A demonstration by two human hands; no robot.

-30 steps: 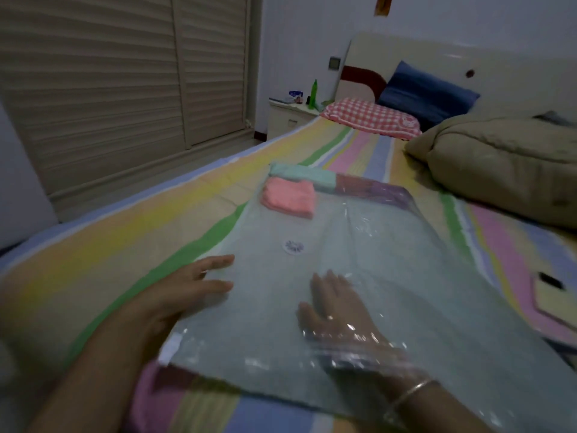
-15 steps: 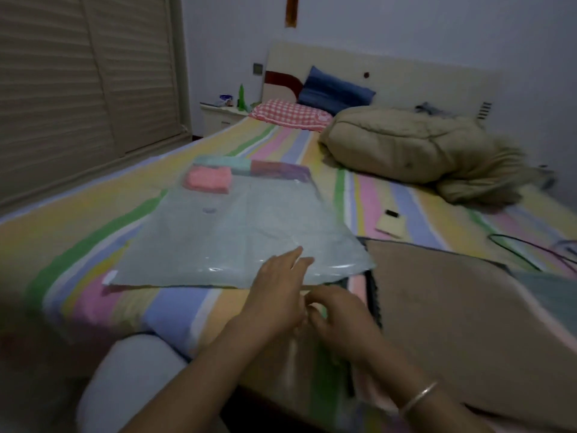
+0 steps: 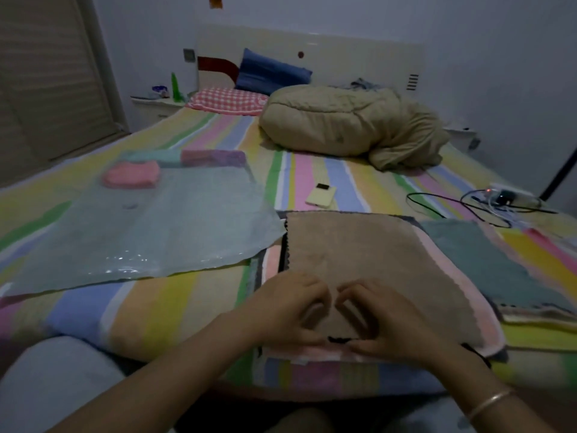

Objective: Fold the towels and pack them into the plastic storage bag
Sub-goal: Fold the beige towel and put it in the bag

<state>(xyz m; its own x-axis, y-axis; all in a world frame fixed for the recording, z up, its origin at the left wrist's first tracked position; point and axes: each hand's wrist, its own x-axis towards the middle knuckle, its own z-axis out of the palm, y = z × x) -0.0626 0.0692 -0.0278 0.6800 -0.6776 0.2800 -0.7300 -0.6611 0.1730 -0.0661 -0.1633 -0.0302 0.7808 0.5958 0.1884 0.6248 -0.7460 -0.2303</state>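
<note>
Item: brown towel (image 3: 359,254), spread flat on the near right part of the bed, topmost of a stack; a pink towel (image 3: 452,292) shows under its right and near edges, and darker layers show below that. Left hand (image 3: 290,310) and right hand (image 3: 384,323): side by side at the brown towel's near edge, knuckles almost meeting, fingers bent and held together on the cloth, thumbs at the hem, each hand pinching that edge; whether the edge is lifted cannot be told. Right wrist: thin bangle (image 3: 490,401). Grey-green towel (image 3: 487,264): flat, just right of the stack, partly under it. Plastic storage bag (image 3: 150,232): translucent, flat on the left half of the bed, its right corner touching the stack's far left corner. Inside the bag, at its far end: folded pink towel (image 3: 132,178); beyond it, folded teal towel (image 3: 153,157) and folded purple towel (image 3: 212,157) side by side. Striped bedsheet (image 3: 146,314): pastel bands running near to far. Small pale yellow device (image 3: 321,195): on the sheet just beyond the stack. Cables (image 3: 468,207) and a power strip (image 3: 505,193): far right. Beige quilt (image 3: 343,126): bundled at the far end. Checked pillow (image 3: 228,100) and blue pillow (image 3: 271,73): against the headboard, far left of the quilt.
</note>
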